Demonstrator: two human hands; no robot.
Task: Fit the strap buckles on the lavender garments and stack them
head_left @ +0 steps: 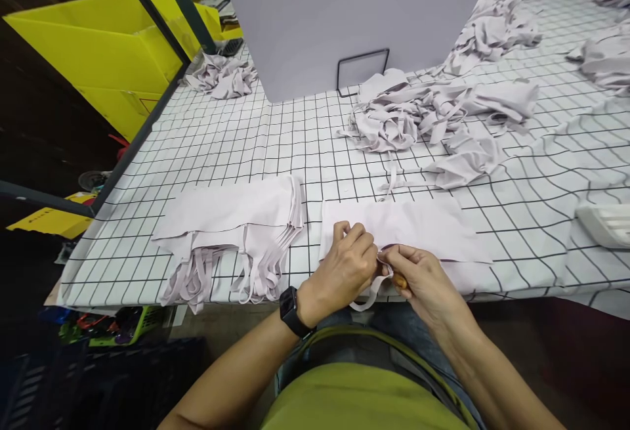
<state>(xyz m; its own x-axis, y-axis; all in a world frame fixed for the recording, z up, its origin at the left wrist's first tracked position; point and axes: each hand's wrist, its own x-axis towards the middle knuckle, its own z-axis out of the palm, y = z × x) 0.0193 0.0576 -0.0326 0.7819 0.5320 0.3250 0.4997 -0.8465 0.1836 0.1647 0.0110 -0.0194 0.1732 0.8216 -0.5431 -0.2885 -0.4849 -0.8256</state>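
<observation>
Left grip (344,266) and right grip (422,279): pinching a thin pale-pink fabric strap (378,284)
White black-checked surface (211,138): carrying a layered pale-pink fabric stack (231,205)

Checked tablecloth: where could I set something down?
Bare tablecloth shows between the folded stack and the grey panel, and left of the white slatted thing. Crowded: at the crumpled heap ahead, around the left hand and right hand.
</observation>
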